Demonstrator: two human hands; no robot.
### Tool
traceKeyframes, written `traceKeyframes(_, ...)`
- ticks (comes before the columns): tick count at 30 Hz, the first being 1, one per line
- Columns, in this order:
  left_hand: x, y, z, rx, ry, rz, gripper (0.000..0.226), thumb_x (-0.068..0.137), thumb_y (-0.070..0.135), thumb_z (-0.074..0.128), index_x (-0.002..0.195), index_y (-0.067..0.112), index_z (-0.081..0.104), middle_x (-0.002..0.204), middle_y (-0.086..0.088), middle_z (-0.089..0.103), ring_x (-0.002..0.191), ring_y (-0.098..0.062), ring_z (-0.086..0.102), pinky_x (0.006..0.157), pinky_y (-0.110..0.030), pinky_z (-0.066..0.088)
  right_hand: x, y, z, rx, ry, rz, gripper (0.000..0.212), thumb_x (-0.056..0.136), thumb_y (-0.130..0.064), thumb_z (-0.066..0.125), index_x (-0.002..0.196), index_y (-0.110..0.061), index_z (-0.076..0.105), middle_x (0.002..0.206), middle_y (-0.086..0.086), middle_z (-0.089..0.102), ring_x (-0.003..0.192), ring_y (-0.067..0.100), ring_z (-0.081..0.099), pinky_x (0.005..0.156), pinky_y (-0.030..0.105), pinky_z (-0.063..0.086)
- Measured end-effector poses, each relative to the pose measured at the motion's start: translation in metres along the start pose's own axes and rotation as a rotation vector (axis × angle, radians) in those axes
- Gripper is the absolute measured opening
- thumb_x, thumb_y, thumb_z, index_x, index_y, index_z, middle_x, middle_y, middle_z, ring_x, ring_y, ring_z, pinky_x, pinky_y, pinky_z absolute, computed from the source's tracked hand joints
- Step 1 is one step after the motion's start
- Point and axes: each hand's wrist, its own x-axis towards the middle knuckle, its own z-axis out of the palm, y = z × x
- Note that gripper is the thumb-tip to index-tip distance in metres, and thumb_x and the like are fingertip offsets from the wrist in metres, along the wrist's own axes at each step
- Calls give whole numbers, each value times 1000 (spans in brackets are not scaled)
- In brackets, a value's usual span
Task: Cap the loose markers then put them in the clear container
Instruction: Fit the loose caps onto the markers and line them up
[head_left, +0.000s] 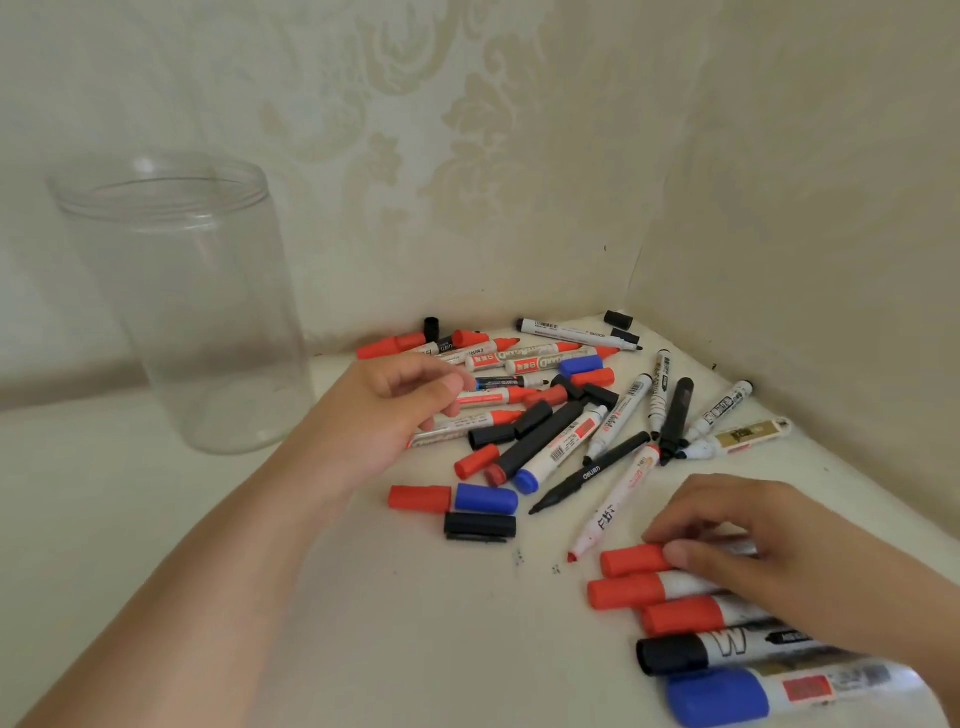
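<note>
Empty clear cylindrical container (182, 306) upright at counter (363, 623) left, loose plastic markers (545, 415) heaped beyond; left hand (384, 410) half-curled, grip unclear; right hand (769, 545) fingertips pressing red-capped marker (634, 560).

Cream floral wallpaper (467, 130), corner

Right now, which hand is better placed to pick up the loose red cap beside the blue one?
Left. The left hand hovers just above the red cap, while the right hand rests on the capped markers.
</note>
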Motion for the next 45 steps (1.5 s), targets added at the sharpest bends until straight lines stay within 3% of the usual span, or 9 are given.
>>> traceKeyframes(9,3,-10,-1,346,26,38,15,86,26,58,75,37,61,76,15,63,75,-4,57,65,-18,39,-6,3,-7,80,81,103,16,78,-38,60,82,-51,67,89,-24,65,90,-1,59,81,12,40)
traceKeyframes(13,2,-10,0,481,-9,80,8,84,27,61,81,34,62,77,18,59,71,2,53,62,-12,37,-5,1,-4,2,229,132,31,84,-21,60,83,-51,67,89,-28,63,91,2,55,77,15,41)
traceKeyframes(20,2,-10,-4,605,6,99,7,86,30,58,88,34,63,77,20,56,71,6,49,55,-6,32,2,-33,-18,-267,162,17,30,88,-23,54,89,-53,60,86,-29,57,99,-10,45,79,5,35)
traceKeyframes(24,-2,-4,-13,585,-212,43,3,81,38,62,82,35,63,84,14,61,75,1,56,63,-9,41,21,-43,-10,-364,82,-4,26,90,-22,51,101,-43,63,85,-27,53,87,-5,52,79,16,43)
traceKeyframes(28,-9,-1,-21,595,-426,-42,28,65,44,74,89,36,62,90,15,62,81,0,58,72,-18,45,28,-19,8,-227,296,5,30,84,-8,60,93,-35,70,86,-23,60,85,-1,53,72,6,38)
traceKeyframes(32,-9,-4,-22,819,-443,-47,33,61,38,80,82,36,55,83,17,57,75,2,53,64,-14,40,21,-1,10,-126,228,-28,42,81,1,61,94,-37,68,99,-23,58,97,-10,48,79,0,31)
traceKeyframes(36,-9,-3,-19,821,-385,-4,17,72,33,72,74,32,56,72,11,57,65,0,51,54,-14,34,22,6,11,-219,125,-80,35,82,-12,62,106,-38,64,104,-25,50,99,2,49,87,14,37)
traceKeyframes(39,-8,-1,-17,708,-226,38,16,77,30,69,74,34,53,78,14,58,73,3,53,60,-13,37,26,5,18,-336,127,-171,27,77,-24,59,102,-33,64,97,-12,57,85,12,49,75,32,46)
traceKeyframes(45,-17,10,7,509,-107,196,25,71,24,76,73,34,53,77,18,58,68,18,50,60,-4,37,26,-4,15,-254,318,-175,27,84,-41,45,100,-30,63,87,-18,60,82,5,43,76,31,39)
